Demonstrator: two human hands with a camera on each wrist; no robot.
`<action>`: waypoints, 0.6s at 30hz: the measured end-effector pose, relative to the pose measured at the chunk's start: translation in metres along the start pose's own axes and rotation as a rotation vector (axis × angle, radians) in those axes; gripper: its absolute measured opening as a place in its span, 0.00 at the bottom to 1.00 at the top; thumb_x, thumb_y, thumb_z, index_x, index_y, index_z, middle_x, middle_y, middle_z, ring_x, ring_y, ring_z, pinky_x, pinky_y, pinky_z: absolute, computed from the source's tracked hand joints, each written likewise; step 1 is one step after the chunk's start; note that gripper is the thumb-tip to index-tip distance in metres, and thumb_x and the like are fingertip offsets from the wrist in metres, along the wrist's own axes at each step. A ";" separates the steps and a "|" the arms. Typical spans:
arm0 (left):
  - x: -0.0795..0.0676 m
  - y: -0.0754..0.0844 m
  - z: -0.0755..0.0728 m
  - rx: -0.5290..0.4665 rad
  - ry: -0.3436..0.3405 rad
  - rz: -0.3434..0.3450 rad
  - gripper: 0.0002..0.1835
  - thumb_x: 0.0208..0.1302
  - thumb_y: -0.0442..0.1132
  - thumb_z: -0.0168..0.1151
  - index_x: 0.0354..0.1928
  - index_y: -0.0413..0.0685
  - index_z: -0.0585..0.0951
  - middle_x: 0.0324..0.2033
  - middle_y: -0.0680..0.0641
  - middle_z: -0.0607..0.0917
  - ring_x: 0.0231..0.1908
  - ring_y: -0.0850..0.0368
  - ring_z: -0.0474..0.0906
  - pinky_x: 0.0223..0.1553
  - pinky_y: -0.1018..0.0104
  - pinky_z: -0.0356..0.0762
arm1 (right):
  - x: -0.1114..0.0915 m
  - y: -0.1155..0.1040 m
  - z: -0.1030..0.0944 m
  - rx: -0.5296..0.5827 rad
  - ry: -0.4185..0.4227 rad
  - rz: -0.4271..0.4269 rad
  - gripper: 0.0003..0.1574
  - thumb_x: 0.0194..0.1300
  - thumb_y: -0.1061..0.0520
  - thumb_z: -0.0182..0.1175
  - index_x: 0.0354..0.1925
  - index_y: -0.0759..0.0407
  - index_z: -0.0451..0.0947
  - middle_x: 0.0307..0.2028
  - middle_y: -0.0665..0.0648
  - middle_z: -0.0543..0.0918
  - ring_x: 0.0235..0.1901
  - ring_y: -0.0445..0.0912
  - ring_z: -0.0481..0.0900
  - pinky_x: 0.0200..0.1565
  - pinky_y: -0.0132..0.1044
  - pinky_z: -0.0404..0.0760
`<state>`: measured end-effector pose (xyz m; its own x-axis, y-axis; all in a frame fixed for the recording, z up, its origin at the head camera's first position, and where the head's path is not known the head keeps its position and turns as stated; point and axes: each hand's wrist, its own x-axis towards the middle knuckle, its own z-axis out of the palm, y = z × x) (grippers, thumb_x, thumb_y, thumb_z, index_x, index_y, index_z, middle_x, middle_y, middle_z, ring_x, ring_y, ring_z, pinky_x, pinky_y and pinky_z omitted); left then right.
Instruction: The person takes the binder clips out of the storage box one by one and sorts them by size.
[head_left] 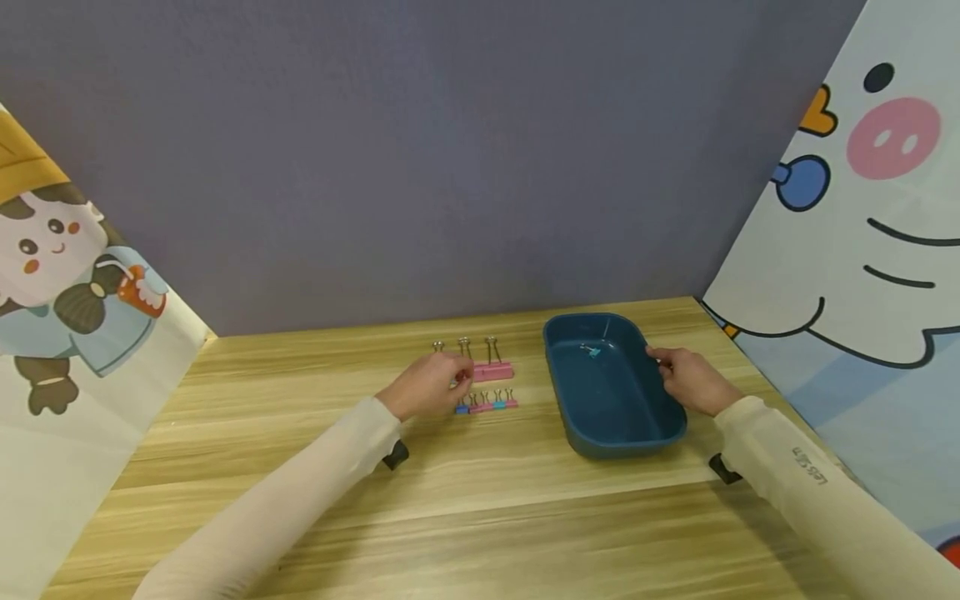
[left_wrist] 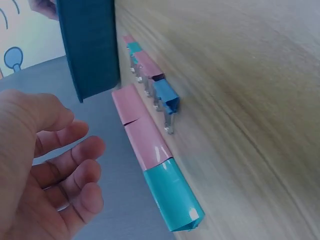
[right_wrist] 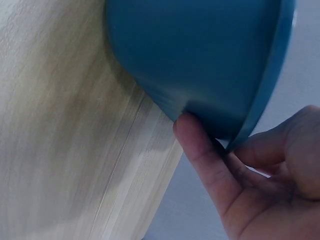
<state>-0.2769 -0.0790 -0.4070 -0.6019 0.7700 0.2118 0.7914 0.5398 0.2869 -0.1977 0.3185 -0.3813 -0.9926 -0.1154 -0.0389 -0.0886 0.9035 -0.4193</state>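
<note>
My left hand hovers by two rows of binder clips, fingers loosely bent and nothing between them. The back row has large clips, two pink and one teal, end to end with handles pointing away from me. In front of them runs a row of several small binder clips in blue, pink and teal. My right hand pinches the right rim of a dark blue plastic bin, thumb and fingers on either side of its wall. Inside the bin lies a small teal binder clip.
All of this stands on a wood-grain table. A grey panel rises along its back edge. Cartoon-printed panels stand at the left and right.
</note>
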 end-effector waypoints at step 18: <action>0.059 0.069 -0.002 -0.071 0.157 0.076 0.10 0.67 0.38 0.53 0.47 0.46 0.79 0.40 0.51 0.79 0.39 0.61 0.76 0.38 0.72 0.74 | -0.002 0.000 -0.001 -0.019 0.004 -0.015 0.26 0.64 0.72 0.45 0.61 0.79 0.63 0.56 0.77 0.69 0.44 0.58 0.75 0.34 0.40 0.70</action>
<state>-0.2575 0.0030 -0.3728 -0.5540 0.7423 0.3769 0.8292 0.4520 0.3287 -0.1961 0.3193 -0.3802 -0.9914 -0.1276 -0.0293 -0.1052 0.9095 -0.4022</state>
